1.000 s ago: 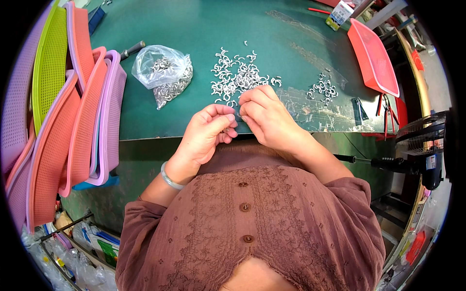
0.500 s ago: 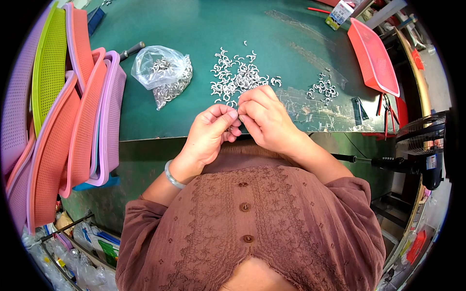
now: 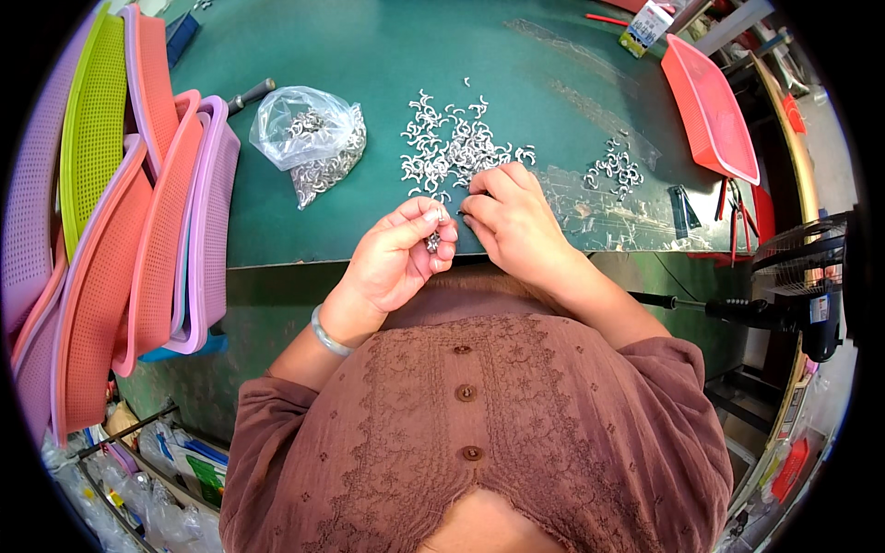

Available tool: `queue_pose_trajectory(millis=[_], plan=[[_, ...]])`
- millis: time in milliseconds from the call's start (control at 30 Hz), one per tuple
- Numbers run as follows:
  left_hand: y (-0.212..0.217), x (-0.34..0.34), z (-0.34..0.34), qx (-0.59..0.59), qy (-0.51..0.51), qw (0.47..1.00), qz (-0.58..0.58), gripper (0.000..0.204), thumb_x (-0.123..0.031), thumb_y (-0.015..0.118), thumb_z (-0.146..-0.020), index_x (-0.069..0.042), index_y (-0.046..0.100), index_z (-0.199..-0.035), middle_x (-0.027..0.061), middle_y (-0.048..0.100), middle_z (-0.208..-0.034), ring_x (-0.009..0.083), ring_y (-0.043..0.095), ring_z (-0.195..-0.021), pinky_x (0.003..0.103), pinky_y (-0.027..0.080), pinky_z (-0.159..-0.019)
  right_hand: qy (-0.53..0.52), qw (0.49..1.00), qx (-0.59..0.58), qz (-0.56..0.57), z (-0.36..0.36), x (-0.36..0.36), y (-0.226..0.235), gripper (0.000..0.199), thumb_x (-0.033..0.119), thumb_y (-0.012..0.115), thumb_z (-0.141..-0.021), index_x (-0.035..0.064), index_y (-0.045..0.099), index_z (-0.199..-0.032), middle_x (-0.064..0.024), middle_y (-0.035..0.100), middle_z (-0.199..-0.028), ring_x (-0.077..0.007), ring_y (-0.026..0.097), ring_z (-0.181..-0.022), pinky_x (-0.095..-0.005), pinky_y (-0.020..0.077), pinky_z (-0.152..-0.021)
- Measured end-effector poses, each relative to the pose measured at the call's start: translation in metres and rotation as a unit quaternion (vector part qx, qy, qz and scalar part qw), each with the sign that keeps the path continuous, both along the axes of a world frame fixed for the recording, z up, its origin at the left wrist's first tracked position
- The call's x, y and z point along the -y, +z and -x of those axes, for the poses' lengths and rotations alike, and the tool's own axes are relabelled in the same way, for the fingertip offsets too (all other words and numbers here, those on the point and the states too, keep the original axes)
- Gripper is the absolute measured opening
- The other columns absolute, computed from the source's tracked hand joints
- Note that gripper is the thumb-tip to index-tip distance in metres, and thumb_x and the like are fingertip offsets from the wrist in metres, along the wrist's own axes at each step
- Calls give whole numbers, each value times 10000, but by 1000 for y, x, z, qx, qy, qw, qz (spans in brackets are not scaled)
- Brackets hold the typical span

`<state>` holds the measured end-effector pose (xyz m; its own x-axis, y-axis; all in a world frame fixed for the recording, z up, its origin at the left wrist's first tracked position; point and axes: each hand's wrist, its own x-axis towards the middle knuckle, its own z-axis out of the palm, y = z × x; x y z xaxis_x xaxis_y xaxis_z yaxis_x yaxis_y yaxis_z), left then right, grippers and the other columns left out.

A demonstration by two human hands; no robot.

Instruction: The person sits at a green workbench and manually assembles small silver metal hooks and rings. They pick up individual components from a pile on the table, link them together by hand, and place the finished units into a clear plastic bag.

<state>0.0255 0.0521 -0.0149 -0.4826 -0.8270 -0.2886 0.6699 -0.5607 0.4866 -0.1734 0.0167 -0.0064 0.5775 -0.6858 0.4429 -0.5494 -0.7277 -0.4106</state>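
At the table's near edge my left hand (image 3: 398,247) is closed round several small silver metal pieces (image 3: 432,241), which show between thumb and curled fingers. Just to its right, my right hand (image 3: 513,214) is pinched, its fingertips slightly apart from the left ones; a tiny dark bit shows at the tips, too small to name. Beyond both hands spreads a loose pile of curved, crescent-shaped silver metal pieces (image 3: 459,147). A smaller group of like pieces (image 3: 615,170) lies further right. On the left stands an open clear plastic bag (image 3: 318,147) partly filled with the same kind of pieces.
Stacked plastic baskets (image 3: 166,230) in purple, pink and green crowd the left side. A dark-handled tool (image 3: 251,95) lies behind the bag. Towards the right are a pink basket (image 3: 708,111), a small carton (image 3: 645,28), red-handled pliers (image 3: 737,221) and a black fan (image 3: 807,267).
My hands have drawn slightly apart, the right one moving a little to the right. The left hand has turned so the metal pieces in it now show.
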Motion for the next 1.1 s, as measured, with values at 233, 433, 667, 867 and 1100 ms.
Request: queue_pose_trajectory(millis=[233,433,667,867,1100], plan=[[10,-1,-1,81,41,996,-12,77,-92,545,-917,-59,556,-848,100,599,-897,161,571,-739,264,467,-632,4,1000,29,9,3,3,-1,85,67,702,-741,59,674,-821,-51,581,-933,-271,521,-936,-384,428,-818],[3,-1,-4,73,52,996,27,74,-44,526,-871,-55,549,-802,114,615,-900,185,608,-749,282,489,-643,10,1000,7,2,1,5,-2,106,28,697,-745,42,662,-843,-73,601,-968,-285,541,-946,-394,448,-841],[10,0,-3,107,50,993,0,59,-84,526,-908,-45,570,-906,98,624,-876,188,618,-731,284,492,-622,34,998,46,7,-1,7,-1,107,11,653,-758,31,616,-856,-89,594,-986,-297,530,-944,-389,437,-836],[16,2,0,143,-35,989,-16,171,-188,525,-979,-31,587,-947,85,614,-829,172,575,-653,263,450,-556,99,990,104,-10,-3,9,13,103,29,657,-784,32,602,-872,-88,591,-991,-304,529,-962,-397,446,-842],[6,2,-6,54,-45,997,-45,174,-210,545,-974,-48,584,-922,59,581,-802,136,524,-625,245,424,-535,71,992,101,-36,-6,14,9,196,17,675,-776,61,659,-966,-99,595,-1050,-311,530,-990,-403,448,-861]])
